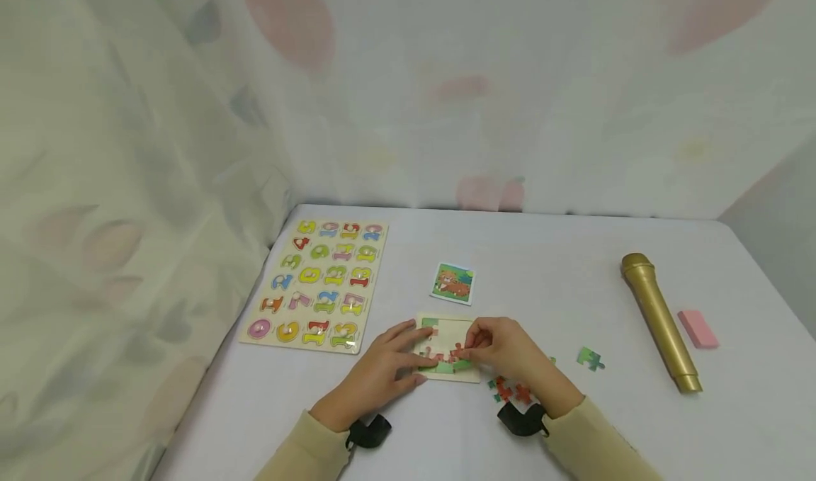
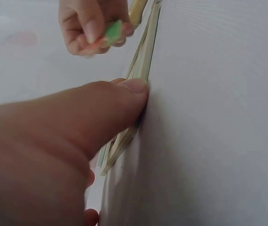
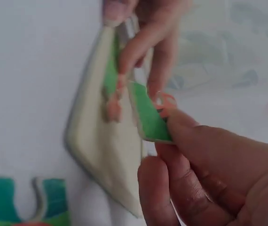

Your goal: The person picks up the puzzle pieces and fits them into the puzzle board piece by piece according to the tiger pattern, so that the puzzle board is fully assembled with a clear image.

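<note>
My right hand pinches a green and orange jigsaw piece between thumb and fingers. It holds the piece over the right side of a small wooden puzzle tray. Several pieces lie inside that tray along its left and near sides, partly hidden by fingers. From the left, my left hand reaches onto the tray with its fingers extended. In the left wrist view its thumb presses against the tray's edge. Behind the tray lies a picture card of an orange animal on green.
Loose jigsaw pieces lie beneath the right wrist, and a single green piece sits farther right. A wooden number board occupies the left side. On the right are a gold microphone and a pink block.
</note>
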Available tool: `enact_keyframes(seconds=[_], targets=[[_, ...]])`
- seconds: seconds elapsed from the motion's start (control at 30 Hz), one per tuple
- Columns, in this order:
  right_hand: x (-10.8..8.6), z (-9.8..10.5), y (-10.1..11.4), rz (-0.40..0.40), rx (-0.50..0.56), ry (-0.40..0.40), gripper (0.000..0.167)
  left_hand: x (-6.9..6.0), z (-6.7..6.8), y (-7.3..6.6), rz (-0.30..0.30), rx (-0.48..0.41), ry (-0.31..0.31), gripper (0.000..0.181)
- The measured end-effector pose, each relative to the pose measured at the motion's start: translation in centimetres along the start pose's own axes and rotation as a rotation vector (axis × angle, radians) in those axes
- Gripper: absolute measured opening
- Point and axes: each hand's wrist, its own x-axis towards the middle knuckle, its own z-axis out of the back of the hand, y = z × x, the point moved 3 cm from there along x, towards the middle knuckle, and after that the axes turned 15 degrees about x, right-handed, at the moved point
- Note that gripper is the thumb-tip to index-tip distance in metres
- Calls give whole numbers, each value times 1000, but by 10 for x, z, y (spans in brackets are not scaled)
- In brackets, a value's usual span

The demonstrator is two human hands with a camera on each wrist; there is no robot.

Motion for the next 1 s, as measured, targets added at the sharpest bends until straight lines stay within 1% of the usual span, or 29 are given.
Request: enact_keyframes(seconds=[0.07,0.17,0.27,0.3,0.37,0.43,0.57,0.67,0.77,0.83,0.9,1.0], targets=[[-1,-5,-1,4,-94,-24,17,0,0,-1,2,-3,2,32],[-4,-9,-1,34,-287,-63,19,0,-1,-1,12,-7,11,33],[-7,-10,-1,69,-480,-99,25,1,-1,-2,19,-6,16,33],[-7,-10,-1,88,-533,-109,27,1,-1,-2,22,-5,18,33],[-7,-11,-1,114,-601,-115,29,1,-1,-3,23,-3,20,33],[-7,-12,-1,153,-629,-115,30,1,-1,-3,22,1,25,33],[-6,-13,0,208,-626,-84,29,1,0,-3,12,10,24,33],[-5,-14,0,199,-581,-35,27,1,1,-2,9,10,16,33],[-4,-9,3,174,-520,34,24,0,2,-2,15,6,10,33],[-5,2,5,131,-507,51,25,-1,2,-1,18,0,12,32],[-8,19,6,67,-525,40,27,-1,1,-1,20,-3,15,32],[-14,47,5,-52,-610,-7,30,0,0,0,17,-5,18,32]])
